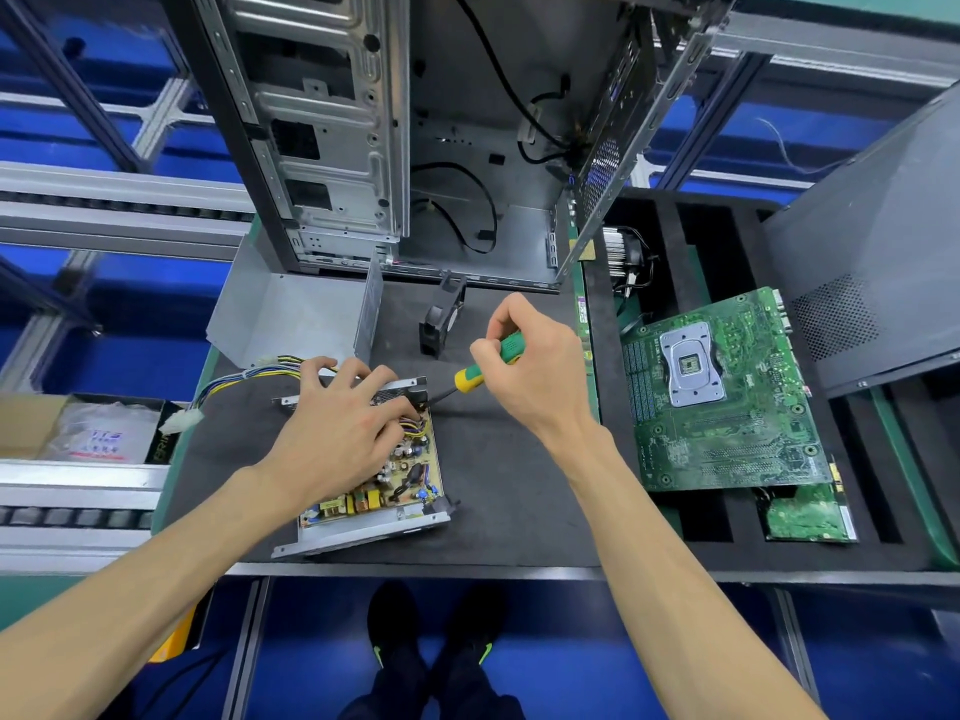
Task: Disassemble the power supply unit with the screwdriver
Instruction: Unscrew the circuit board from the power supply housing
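The opened power supply unit (pixel 384 491) lies on the black mat, its yellow circuit board exposed in a metal tray. My left hand (pixel 343 428) rests spread over the far part of the board, fingers on the wires and the tray's back wall. My right hand (pixel 530 366) grips the green and yellow screwdriver (pixel 488 366), whose dark shaft slants down left to the unit's far right corner. The unit's removed metal cover (pixel 291 314) stands behind it. A bundle of yellow and blue cables (pixel 244 379) runs left from the unit.
An empty computer case (pixel 415 137) stands upright at the back. A small black fan (pixel 441 319) sits on the mat. A green motherboard (pixel 727 392) lies on a black foam tray at right, beside a cooler (pixel 626 252). A cardboard box (pixel 78 428) is at left.
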Available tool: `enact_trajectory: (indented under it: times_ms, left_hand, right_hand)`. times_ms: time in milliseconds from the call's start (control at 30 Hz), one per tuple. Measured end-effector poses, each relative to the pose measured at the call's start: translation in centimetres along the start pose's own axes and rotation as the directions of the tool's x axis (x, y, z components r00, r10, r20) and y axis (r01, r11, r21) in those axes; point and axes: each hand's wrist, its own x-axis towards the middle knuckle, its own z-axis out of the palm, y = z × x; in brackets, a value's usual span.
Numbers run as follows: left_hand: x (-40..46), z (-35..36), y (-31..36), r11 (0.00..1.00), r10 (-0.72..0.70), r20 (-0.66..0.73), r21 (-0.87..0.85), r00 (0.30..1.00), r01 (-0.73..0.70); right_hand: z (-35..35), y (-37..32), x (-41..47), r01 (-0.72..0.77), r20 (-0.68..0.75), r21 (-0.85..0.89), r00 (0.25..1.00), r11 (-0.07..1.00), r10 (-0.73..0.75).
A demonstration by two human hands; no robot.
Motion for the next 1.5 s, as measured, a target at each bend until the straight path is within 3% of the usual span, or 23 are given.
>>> enact_trajectory:
  times_ms: [433, 600, 733, 1033, 1500]
  left_hand:
    - [0.1, 0.2, -0.1, 0.999, -0.004, -0.033, -0.032, 0.999, 0.003]
    - [0.1, 0.3, 0.0, 0.998, -0.015, -0.046, -0.054, 0.999, 0.013]
    - [0.1, 0.5, -0.2, 0.998, -0.011, -0.052, -0.067, 0.999, 0.007]
    - [0.1, 0.3, -0.1, 0.997, -0.006, -0.061, -0.074, 0.998, 0.002]
    - [0.0, 0.3, -0.2, 0.996, -0.007, -0.089, -0.092, 0.996, -0.001]
  right_hand:
    - [0.3, -1.4, 0.4, 0.038, 0.080, -0.160, 0.996, 0.986, -0.025]
    - [0.4, -3.5, 0.4, 0.165, 0.270, -0.283, 0.959, 0.945, -0.087]
    - [1.1, -5.2, 0.6, 0.305, 0.405, -0.435, 0.906, 0.847, -0.119]
    - [0.1, -4.5, 1.7, 0.145, 0.361, -0.422, 0.932, 0.895, 0.020]
    - [0.0, -4.7, 0.7, 0.118, 0.322, -0.380, 0.947, 0.918, 0.012]
